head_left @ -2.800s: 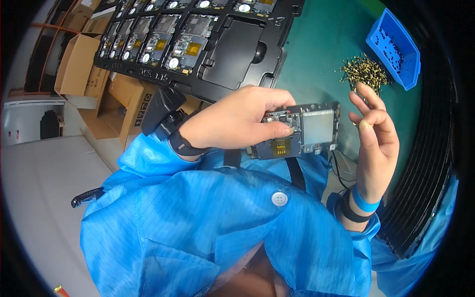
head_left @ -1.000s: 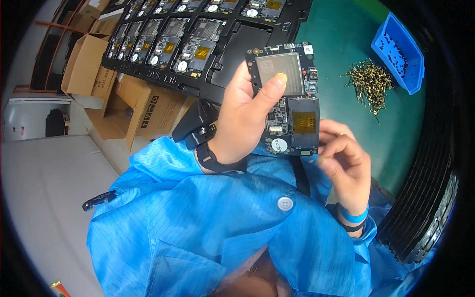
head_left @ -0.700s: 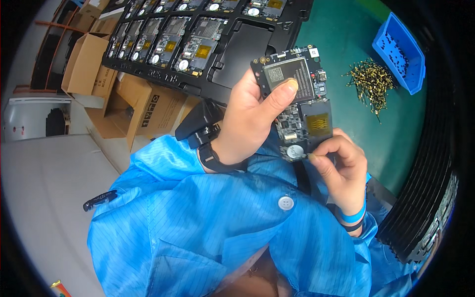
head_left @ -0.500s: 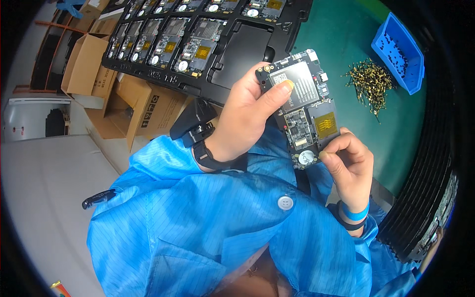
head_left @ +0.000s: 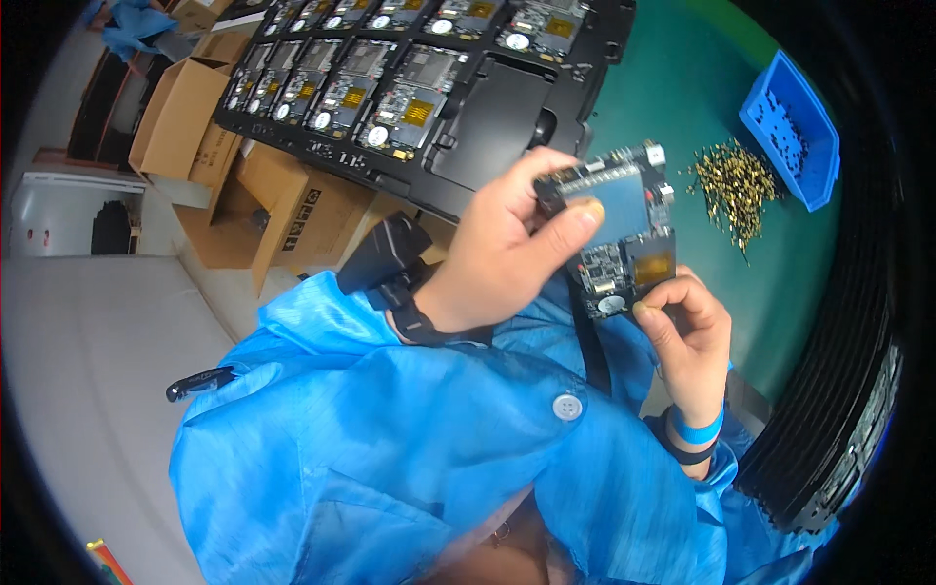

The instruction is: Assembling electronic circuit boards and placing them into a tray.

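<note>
Both of my hands hold one black circuit board over the near edge of the green table. It carries a metal shield, an amber film patch and a round white sticker. My left hand grips its upper left part, with the thumb pressed on the shield. At the lower right corner, my right hand pinches the edge between thumb and fingers. The board is tilted, its far edge turned up to show small connectors. Beyond my left hand lies a black tray of similar boards, with one bare pocket nearest the held board.
On the green mat, a pile of small gold-and-black parts lies beside a blue bin with small black pieces. Stacked black trays rise at the right. Cardboard boxes stand at the left. Another person's blue sleeve shows at far left.
The circuit board has tipped so that its face appears foreshortened and its far-edge connectors show. Both hands keep their hold. The tray and table have shifted slightly in view.
</note>
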The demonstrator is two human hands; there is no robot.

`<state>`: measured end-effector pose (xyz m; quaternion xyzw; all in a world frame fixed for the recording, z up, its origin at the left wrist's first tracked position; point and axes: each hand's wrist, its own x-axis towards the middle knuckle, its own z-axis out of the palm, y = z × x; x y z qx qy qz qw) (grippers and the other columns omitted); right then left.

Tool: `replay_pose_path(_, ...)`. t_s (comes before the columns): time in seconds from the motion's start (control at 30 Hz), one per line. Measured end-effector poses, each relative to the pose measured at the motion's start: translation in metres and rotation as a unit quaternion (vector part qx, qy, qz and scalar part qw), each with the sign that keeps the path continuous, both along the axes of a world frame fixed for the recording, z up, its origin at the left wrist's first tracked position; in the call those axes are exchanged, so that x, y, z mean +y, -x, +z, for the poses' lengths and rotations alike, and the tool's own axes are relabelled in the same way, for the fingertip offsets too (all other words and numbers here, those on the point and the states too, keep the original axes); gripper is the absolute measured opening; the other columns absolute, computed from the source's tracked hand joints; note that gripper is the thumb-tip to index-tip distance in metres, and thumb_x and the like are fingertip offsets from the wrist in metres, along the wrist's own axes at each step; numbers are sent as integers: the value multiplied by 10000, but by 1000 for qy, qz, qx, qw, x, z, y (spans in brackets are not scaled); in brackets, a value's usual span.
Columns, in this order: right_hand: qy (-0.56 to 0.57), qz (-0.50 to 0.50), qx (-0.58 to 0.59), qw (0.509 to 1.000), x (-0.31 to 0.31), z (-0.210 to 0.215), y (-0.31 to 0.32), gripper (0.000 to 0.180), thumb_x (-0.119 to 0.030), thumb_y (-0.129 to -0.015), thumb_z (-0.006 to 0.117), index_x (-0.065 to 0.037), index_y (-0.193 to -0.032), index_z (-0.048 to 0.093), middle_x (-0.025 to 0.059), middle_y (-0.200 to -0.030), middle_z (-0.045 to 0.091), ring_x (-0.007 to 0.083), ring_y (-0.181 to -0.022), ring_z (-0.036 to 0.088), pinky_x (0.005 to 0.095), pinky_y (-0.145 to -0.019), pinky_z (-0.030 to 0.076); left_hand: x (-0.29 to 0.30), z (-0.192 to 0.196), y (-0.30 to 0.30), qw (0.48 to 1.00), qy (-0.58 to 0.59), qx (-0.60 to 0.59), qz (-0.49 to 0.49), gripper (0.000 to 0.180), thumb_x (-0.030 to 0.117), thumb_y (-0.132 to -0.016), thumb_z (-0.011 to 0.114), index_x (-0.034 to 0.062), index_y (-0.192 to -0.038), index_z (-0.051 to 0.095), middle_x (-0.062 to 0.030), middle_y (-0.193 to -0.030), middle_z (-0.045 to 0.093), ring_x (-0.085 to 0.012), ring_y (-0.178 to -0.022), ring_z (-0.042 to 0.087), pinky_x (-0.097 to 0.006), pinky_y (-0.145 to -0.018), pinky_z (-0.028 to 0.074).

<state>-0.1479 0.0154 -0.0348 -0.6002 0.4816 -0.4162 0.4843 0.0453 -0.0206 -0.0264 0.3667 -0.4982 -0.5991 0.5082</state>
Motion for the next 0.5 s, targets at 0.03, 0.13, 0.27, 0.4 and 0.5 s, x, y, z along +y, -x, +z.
replay_pose_path(0.03, 5, 6, -3, 1000, 1, -1, 1, 75, 19, -712, 625, -6, -730, 557, 51, -733, 543, 139, -695, 516, 238, -651, 395, 2, 0, 0, 1000, 11, -25, -8, 252, 60, -836, 558, -8, -1063, 473, -39, -971, 559, -68, -882, 502, -237, -780, 418)
replay_pose_path(0.13, -33, -12, -24, 999, 4, -2, 1, 79, 34, -711, 619, 0, -729, 550, 54, -753, 547, 141, -715, 516, 237, -672, 397, 3, -1, -2, 996, 49, -65, -24, 249, 43, -842, 548, -14, -1069, 461, -38, -943, 562, -62, -829, 512, -212, -724, 434)
replay_pose_path(0.27, -48, -15, -27, 998, 4, 0, 2, 81, 29, -715, 623, 1, -739, 551, 54, -762, 549, 140, -722, 514, 237, -678, 398, 4, -4, -2, 997, 45, -55, -35, 259, 62, -851, 544, -14, -1080, 447, -40, -920, 563, -58, -802, 519, -212, -672, 454)
replay_pose_path(0.4, -39, -7, -19, 999, 2, -1, 3, 83, 25, -718, 628, 2, -744, 553, 57, -772, 556, 140, -725, 518, 240, -681, 401, 3, -2, -3, 997, 39, -58, -42, 258, 55, -851, 541, -16, -1080, 446, -41, -924, 563, -58, -806, 518, -213, -682, 453)
replay_pose_path(0.5, -32, -5, -14, 999, 1, 1, 4, 85, 24, -714, 633, 1, -741, 555, 63, -778, 563, 143, -727, 522, 242, -680, 403, 1, -2, -3, 996, 47, -67, -38, 263, 53, -849, 542, -16, -1083, 444, -41, -924, 562, -55, -808, 517, -210, -685, 451)
